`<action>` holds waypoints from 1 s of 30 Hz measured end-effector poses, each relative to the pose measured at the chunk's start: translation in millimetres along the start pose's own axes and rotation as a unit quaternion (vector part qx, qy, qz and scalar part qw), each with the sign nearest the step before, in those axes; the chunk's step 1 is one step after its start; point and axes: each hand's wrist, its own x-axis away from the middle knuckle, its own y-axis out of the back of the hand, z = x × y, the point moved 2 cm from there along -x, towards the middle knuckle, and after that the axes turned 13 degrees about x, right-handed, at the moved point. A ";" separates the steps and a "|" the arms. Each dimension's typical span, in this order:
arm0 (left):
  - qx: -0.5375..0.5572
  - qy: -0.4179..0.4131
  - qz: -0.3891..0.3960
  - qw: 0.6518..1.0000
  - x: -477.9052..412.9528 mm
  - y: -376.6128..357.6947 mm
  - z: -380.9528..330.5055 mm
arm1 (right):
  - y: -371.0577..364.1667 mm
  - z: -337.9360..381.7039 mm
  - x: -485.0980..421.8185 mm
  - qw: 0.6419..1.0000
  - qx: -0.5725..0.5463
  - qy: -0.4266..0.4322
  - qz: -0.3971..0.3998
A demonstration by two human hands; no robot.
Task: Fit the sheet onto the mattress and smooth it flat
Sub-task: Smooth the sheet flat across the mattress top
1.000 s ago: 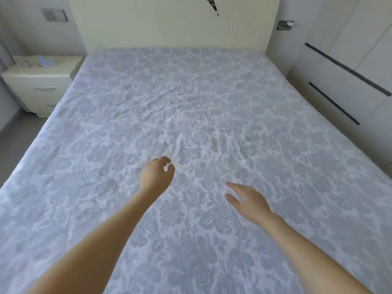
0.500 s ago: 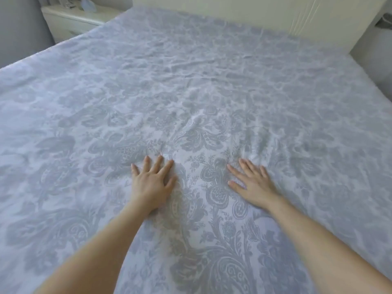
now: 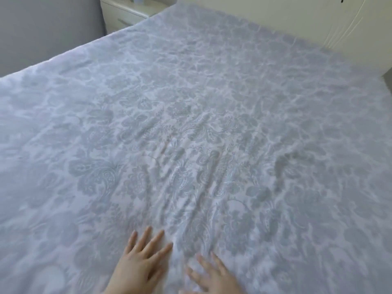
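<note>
The patterned sheet (image 3: 191,92) lies fully spread, up to the headboard (image 3: 275,15) at the far edge and to its left edge by the nightstand (image 3: 127,13). The left hand (image 3: 137,266) and the right hand (image 3: 214,279) lie flat on it, fingers straight, gripping nothing. Long wrinkles (image 3: 180,187) run ahead of them; beyond, the cloth lies wide.

You have one sheet (image 3: 191,124) in front of you and two hands flat on it: one left hand (image 3: 137,266), one right hand (image 3: 214,279). Farther off you can count one nightstand (image 3: 127,13) and one headboard (image 3: 275,15).
</note>
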 end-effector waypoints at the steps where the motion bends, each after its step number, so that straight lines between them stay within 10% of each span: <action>1: -0.002 -0.017 -0.005 1.000 -1.4 12.2 3.6 | 14.4 -9.3 -0.1 0.997 -0.073 0.005 -0.015; 4: -0.047 0.065 -0.110 0.991 -26.1 59.2 39.1 | 48.1 -74.4 -41.3 0.960 -0.219 -0.146 -0.098; 8: -0.091 0.265 -0.107 0.954 -8.1 72.7 96.2 | 39.6 -97.7 -117.4 0.928 -0.219 -0.295 0.066; 13: -0.027 0.274 -0.132 0.952 91.8 24.9 94.9 | 42.5 106.1 -113.7 0.982 -0.166 -0.089 -0.006; 18: -0.008 0.333 -0.062 0.941 174.6 18.0 70.2 | 65.0 171.8 -11.0 0.955 -0.275 0.110 -0.022; 21: -0.018 0.330 -0.096 0.939 150.5 49.4 61.1 | 89.0 132.2 -33.3 0.919 -0.389 -0.038 -0.049; 24: -0.037 0.280 -0.158 0.946 77.6 79.1 43.3 | 93.7 75.8 -93.6 0.949 -0.257 -0.181 -0.011; 27: -0.053 0.230 -0.105 0.966 -0.8 50.6 3.8 | 46.9 28.9 -91.9 0.958 -0.139 -0.245 0.055; 30: -0.044 0.137 -0.012 0.990 -13.3 -35.1 -67.2 | -21.9 -0.2 34.9 0.895 -0.096 -0.429 0.080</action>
